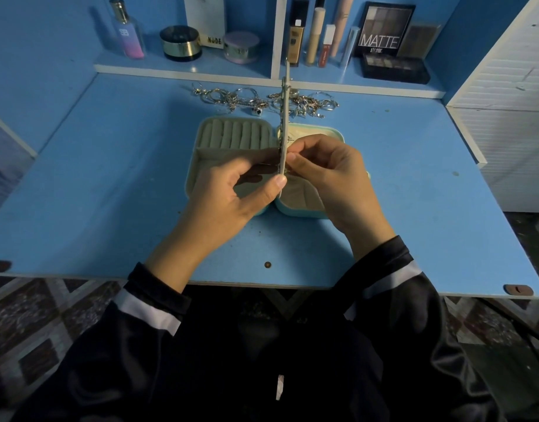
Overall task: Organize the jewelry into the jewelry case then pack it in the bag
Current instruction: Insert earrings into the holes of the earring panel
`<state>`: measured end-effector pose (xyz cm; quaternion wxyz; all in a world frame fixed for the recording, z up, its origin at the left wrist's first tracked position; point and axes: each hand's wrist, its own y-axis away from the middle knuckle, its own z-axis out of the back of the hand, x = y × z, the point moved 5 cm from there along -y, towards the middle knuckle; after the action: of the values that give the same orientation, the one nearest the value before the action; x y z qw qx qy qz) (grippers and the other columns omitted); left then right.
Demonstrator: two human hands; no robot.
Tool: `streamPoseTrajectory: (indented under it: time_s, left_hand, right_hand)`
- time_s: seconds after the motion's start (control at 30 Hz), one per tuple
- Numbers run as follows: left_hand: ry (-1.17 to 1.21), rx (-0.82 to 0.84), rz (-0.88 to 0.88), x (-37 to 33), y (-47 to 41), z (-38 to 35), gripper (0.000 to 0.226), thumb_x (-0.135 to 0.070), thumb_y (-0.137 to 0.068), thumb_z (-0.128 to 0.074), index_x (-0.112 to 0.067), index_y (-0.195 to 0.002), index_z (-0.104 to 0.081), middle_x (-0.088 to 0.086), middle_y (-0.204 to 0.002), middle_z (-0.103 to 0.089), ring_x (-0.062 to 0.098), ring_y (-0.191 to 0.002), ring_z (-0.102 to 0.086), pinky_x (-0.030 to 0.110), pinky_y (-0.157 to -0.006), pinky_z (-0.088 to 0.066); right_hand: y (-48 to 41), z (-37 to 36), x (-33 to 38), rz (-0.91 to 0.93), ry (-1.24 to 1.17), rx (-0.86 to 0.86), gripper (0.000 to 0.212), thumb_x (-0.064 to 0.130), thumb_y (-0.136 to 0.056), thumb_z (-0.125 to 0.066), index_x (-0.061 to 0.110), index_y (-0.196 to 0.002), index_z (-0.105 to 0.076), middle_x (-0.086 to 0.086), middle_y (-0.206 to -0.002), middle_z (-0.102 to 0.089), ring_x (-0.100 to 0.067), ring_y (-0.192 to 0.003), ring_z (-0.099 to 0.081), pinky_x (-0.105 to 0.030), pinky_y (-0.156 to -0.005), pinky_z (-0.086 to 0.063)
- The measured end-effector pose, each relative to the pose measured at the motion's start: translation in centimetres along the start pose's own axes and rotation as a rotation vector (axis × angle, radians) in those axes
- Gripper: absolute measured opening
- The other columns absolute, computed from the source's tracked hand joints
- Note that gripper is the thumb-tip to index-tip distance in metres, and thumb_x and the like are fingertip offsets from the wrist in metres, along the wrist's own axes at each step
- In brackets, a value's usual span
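Head view, angled down, near desk point(414, 208)

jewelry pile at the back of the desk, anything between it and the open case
Nothing lies between the jewelry pile and the far rim of the case. The middle panel stands upright along the hinge, pinched by the left hand and right hand, which cover the near compartments; the ring rolls are uncovered.

The blue table point(110, 178) carries an open case point(339, 135) at its middle and a loose pile of jewelry point(250, 100) just behind it, while the shelf point(177, 67) at the back holds a bottle point(126, 32), jars point(180, 44), tubes point(315, 35) and palettes point(393, 68).
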<state>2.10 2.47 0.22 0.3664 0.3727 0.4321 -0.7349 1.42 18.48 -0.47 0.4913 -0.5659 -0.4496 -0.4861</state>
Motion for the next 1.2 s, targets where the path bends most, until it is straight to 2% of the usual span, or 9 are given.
streamPoseTrajectory:
  time_s: [0.2,0.47,0.6,0.77,0.93,1.1,1.2]
  left_hand:
    - [0.015,0.000,0.002,0.0,0.0,0.0,0.031,-0.036,-0.089,-0.062,-0.026,-0.119,-0.062,-0.010,-0.113,-0.069,0.006,-0.108,-0.065,0.024,-0.094,-0.051]
    - [0.019,0.016,-0.016,-0.1,-0.1,-0.1,0.030,-0.032,-0.091,-0.062,-0.026,-0.120,-0.061,-0.011,-0.115,-0.068,0.006,-0.110,-0.065,0.025,-0.094,-0.051]
    - [0.008,0.009,-0.023,-0.1,-0.1,-0.1,0.029,-0.032,-0.090,-0.062,-0.024,-0.118,-0.062,-0.010,-0.113,-0.069,0.005,-0.108,-0.065,0.022,-0.093,-0.051]
    - [-0.006,0.007,-0.010,0.0,-0.1,0.1,0.028,-0.035,-0.090,-0.061,-0.026,-0.117,-0.062,-0.016,-0.110,-0.068,0.002,-0.106,-0.065,0.020,-0.093,-0.050]
    - [0.004,0.007,-0.012,-0.4,-0.1,0.0,0.023,-0.035,-0.089,-0.062,-0.038,-0.112,-0.061,-0.028,-0.106,-0.067,-0.002,-0.107,-0.064,0.018,-0.092,-0.049]
    - [0.006,-0.010,0.006,-0.4,-0.1,0.1,0.021,-0.040,-0.087,-0.063,-0.040,-0.107,-0.062,-0.033,-0.100,-0.068,-0.003,-0.102,-0.065,0.015,-0.088,-0.050]
    - [-0.007,-0.019,0.001,-0.4,0.0,0.1,0.024,-0.041,-0.086,-0.064,-0.036,-0.110,-0.063,-0.025,-0.103,-0.069,-0.001,-0.103,-0.065,0.019,-0.090,-0.051]
  right_hand:
    - [-0.2,0.0,0.2,0.066,0.098,0.016,0.004,-0.001,-0.088,-0.065,0.003,-0.089,-0.065,-0.009,-0.084,-0.066,-0.017,-0.078,-0.062,-0.028,-0.079,-0.054]
    - [0.0,0.1,0.1,0.126,0.109,-0.005,0.005,0.000,-0.087,-0.067,0.005,-0.089,-0.068,-0.011,-0.086,-0.068,-0.019,-0.080,-0.064,-0.035,-0.080,-0.054]
    - [0.1,0.1,0.2,0.169,0.124,-0.020,0.009,0.001,-0.086,-0.069,0.009,-0.087,-0.070,-0.006,-0.084,-0.070,-0.018,-0.080,-0.066,-0.033,-0.080,-0.055]
    - [0.2,0.3,0.2,0.177,0.126,-0.048,0.007,0.001,-0.082,-0.073,0.006,-0.086,-0.073,-0.007,-0.084,-0.073,-0.020,-0.080,-0.068,-0.034,-0.080,-0.056]
    - [0.0,0.6,0.3,0.107,0.045,0.020,0.012,-0.002,-0.082,-0.071,0.005,-0.091,-0.070,-0.013,-0.090,-0.071,-0.022,-0.085,-0.067,-0.034,-0.084,-0.055]
    - [0.7,1.7,1.7,0.095,0.037,0.019,0.018,-0.002,-0.083,-0.069,0.000,-0.101,-0.066,-0.009,-0.096,-0.069,-0.011,-0.089,-0.066,-0.021,-0.080,-0.051]
    - [1.5,1.8,3.5,0.165,0.021,0.025,0.023,-0.001,-0.085,-0.067,-0.002,-0.107,-0.064,-0.010,-0.101,-0.068,-0.012,-0.094,-0.065,-0.020,-0.082,-0.050]
